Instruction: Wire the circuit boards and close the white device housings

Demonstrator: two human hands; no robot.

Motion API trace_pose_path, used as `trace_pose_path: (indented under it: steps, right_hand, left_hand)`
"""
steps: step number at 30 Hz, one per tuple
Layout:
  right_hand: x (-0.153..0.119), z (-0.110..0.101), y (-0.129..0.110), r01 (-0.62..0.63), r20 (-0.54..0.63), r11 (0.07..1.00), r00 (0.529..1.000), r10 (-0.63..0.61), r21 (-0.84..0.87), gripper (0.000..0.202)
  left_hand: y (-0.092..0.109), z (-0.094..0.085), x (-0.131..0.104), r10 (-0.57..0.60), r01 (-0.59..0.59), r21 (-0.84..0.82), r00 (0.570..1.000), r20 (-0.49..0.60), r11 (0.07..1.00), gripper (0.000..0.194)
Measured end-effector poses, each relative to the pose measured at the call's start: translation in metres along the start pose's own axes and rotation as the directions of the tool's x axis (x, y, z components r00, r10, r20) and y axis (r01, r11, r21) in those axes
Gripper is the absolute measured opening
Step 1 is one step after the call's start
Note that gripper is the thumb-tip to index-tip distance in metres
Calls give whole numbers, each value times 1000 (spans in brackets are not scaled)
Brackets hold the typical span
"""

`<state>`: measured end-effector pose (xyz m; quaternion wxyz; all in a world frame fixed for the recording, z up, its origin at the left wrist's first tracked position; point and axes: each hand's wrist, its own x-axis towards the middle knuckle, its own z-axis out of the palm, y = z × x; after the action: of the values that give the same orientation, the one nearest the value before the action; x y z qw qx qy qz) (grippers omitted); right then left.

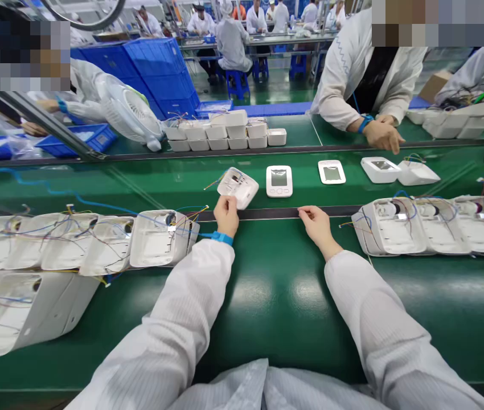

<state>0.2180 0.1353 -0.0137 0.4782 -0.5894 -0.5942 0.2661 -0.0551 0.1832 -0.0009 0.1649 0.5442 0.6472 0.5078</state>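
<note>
And there was the left hand (226, 216), fingers closed on the near edge of an open, wired white casing (239, 185), tilted just beyond the dark strip (267, 214) on the green surface (282, 273)! Right beside it, a white display unit (279, 177) lay screen-up. The right hand (316, 226) hovered by the strip, thumb and fingertips pinched together; whether they held anything, you couldn't tell.
</note>
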Motion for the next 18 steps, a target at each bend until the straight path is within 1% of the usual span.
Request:
trace_pose_path:
  steps: [2,4,6,9,11,13,15,16,18]
  right_hand:
    - [-1,0,1,24,-6,999,1000,-24,-26,31]
    - [-1,0,1,57,-24,996,998,-59,-66,30]
    - [0,1,1,102,-44,988,993,-108,-118,28]
    - [9,6,1,165,-44,967,983,-177,-193,25]
    - [22,10,1,187,-7,930,980,-200,-317,26]
    - [42,10,2,207,73,841,978,-198,-500,34]
    - [66,7,5,214,154,732,977,-149,-647,42]
    - [78,5,7,193,170,704,980,-104,-684,46]
    - [98,1,13,85,144,683,989,30,-725,53]
  left_hand:
    - [4,-12,-31,79,-77,-66,996,34,995,19]
    - [9,-25,-65,164,-148,-127,979,124,981,12]
    - [14,-39,-98,239,-202,-171,942,237,964,10]
    - [23,-57,-134,318,-248,-224,870,376,943,20]
    - [28,-63,-148,340,-256,-242,834,435,936,22]
    - [33,-63,-156,332,-253,-225,818,470,941,19]
    - [38,-57,-161,298,-241,-179,828,475,954,15]
    - [40,-54,-163,277,-232,-152,839,469,961,16]
    - [44,-46,-166,242,-216,-109,855,459,970,16]
